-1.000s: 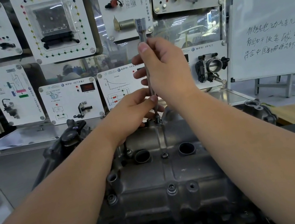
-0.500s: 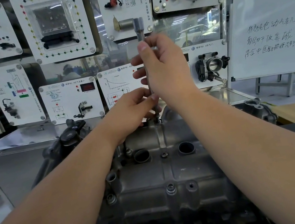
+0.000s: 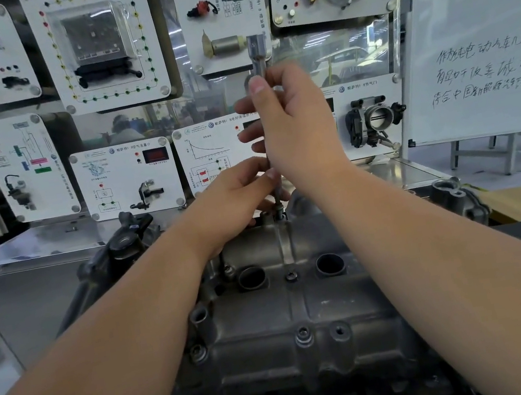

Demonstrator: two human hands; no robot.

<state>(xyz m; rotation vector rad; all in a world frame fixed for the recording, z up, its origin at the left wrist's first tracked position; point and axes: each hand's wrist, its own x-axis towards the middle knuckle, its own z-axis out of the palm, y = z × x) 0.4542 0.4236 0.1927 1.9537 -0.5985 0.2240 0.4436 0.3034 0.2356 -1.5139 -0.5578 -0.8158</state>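
I am looking at a big whiteboard (image 3: 481,19) with black writing. Just left of the whiteboard, a round metal car part (image 3: 376,119) is sitting on a white card (image 3: 363,88). Further left of the whiteboard, a grey box (image 3: 93,35) is hanging on another card (image 3: 114,88). Under the whiteboard, metal legs (image 3: 510,153) are standing.

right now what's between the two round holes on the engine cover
A small bolt head on the engine cover, between the left hole and right hole; head view.

Both forearms stretch forward; the raised right hand (image 3: 295,128) grips the socket wrench (image 3: 257,55) mid-shaft, the left hand (image 3: 235,198) pinches it lower.
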